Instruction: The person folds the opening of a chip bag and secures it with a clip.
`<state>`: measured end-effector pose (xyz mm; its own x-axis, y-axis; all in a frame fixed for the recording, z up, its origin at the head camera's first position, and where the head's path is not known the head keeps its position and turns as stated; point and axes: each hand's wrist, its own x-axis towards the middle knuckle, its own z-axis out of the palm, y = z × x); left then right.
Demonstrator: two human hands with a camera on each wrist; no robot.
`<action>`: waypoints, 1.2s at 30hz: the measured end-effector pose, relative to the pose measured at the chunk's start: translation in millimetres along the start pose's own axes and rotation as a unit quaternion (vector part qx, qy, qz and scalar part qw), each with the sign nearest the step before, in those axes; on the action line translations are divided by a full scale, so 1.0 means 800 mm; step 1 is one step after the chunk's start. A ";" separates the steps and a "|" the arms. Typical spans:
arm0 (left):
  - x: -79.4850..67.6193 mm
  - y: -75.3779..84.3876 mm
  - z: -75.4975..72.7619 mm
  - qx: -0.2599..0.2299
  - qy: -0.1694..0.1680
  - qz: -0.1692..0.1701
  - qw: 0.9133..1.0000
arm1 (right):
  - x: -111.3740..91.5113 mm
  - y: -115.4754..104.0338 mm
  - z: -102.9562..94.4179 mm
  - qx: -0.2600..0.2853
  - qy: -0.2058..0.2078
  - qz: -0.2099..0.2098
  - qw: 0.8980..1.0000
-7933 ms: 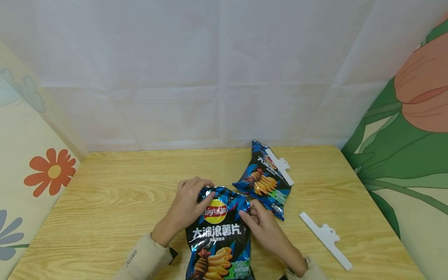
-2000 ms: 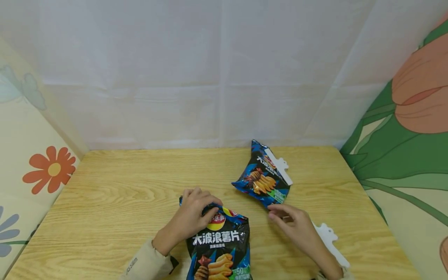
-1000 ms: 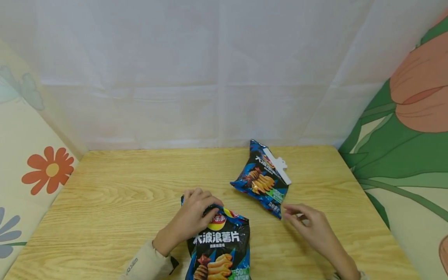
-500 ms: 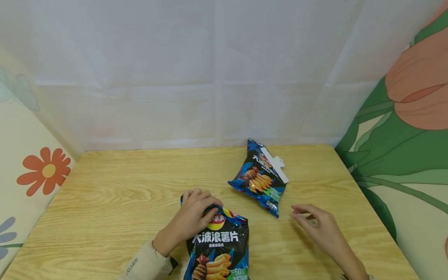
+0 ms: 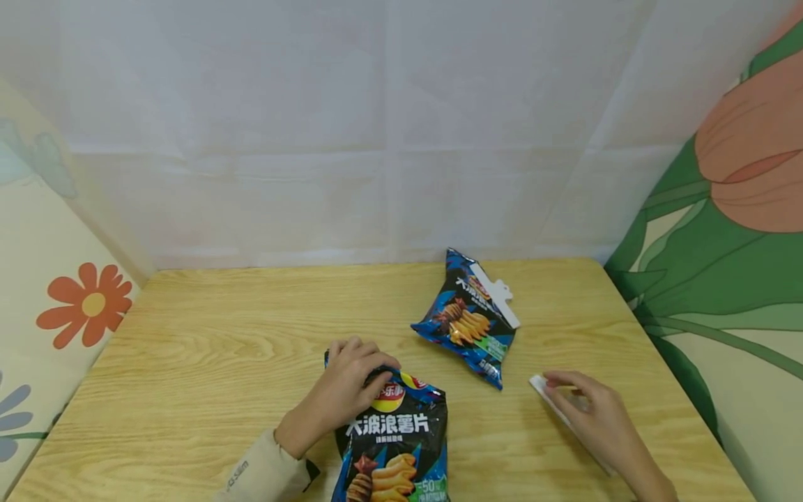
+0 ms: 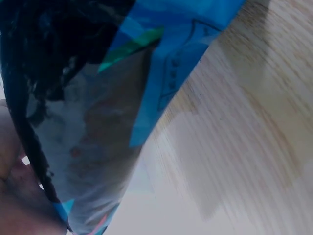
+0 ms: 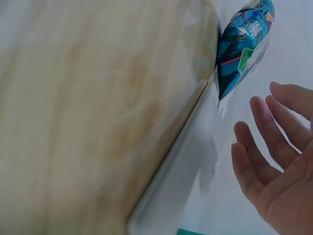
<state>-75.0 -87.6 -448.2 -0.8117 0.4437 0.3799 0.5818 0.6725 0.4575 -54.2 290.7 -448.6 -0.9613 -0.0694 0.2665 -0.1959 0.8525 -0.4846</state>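
A black and blue chip bag (image 5: 401, 446) lies at the near edge of the table in the head view, its top folded over. My left hand (image 5: 348, 380) grips the folded top at its left side. In the left wrist view, the bag (image 6: 98, 107) hides most of that hand. My right hand (image 5: 592, 422) hovers over a white bag clip (image 5: 537, 383), covering most of it in the head view. The right wrist view shows this hand (image 7: 283, 156) with its fingers loosely spread, apart from the clip (image 7: 171, 171) and holding nothing.
A second chip bag (image 5: 464, 324), with a white clip (image 5: 497, 296) across its top, lies farther back, right of centre. The wooden table (image 5: 219, 328) meets a white cloth backdrop (image 5: 314, 174) behind. Flower-painted panels stand at both sides.
Both hands were at the first bag's upright top; that top is now folded down under my left hand. My right hand has let go and moved right, over the loose clip.
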 end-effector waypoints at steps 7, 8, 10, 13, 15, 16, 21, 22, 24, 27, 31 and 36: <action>0.000 0.001 -0.001 -0.005 0.001 -0.002 1.000 | -0.004 0.009 -0.005 0.011 -0.018 0.030 0.999; 0.000 0.001 -0.001 -0.005 0.002 -0.001 1.000 | -0.004 0.010 -0.005 0.015 -0.023 0.032 0.999; 0.000 0.001 -0.001 -0.004 0.003 -0.001 1.000 | -0.004 0.013 -0.007 0.021 -0.033 0.036 0.999; 0.000 0.000 -0.001 -0.003 0.004 0.000 1.000 | -0.004 0.018 -0.009 0.019 -0.037 0.030 0.999; 0.000 0.000 -0.001 -0.004 0.005 0.000 1.000 | -0.004 0.021 -0.009 0.014 -0.033 0.023 0.999; 0.000 0.000 -0.001 -0.004 0.004 0.000 1.000 | -0.004 0.023 -0.009 0.011 -0.030 0.018 0.999; -0.001 -0.001 0.000 -0.005 0.003 -0.002 1.000 | -0.005 0.032 -0.010 -0.004 -0.031 0.007 0.999; -0.001 -0.001 -0.001 -0.005 0.002 -0.002 1.000 | -0.005 0.033 -0.011 -0.007 -0.035 0.008 0.999; -0.002 -0.002 -0.001 -0.005 0.002 -0.004 1.000 | -0.005 0.035 -0.012 -0.010 -0.045 0.009 0.999; -0.002 -0.002 -0.001 -0.006 0.002 -0.005 1.000 | -0.006 0.039 -0.013 -0.007 -0.059 0.011 0.998; -0.002 -0.003 -0.001 -0.005 0.002 -0.006 1.000 | -0.007 0.043 -0.015 -0.007 -0.070 0.011 0.997; -0.003 -0.003 -0.003 -0.004 0.005 -0.007 1.000 | -0.006 0.045 -0.019 -0.017 -0.098 0.041 0.994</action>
<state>-74.6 -91.6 -448.4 -0.8188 0.4284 0.3822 0.5713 0.6734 0.4692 -53.7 329.8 -454.9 -0.9936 -0.0967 0.0584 -0.1128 0.8763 -0.4684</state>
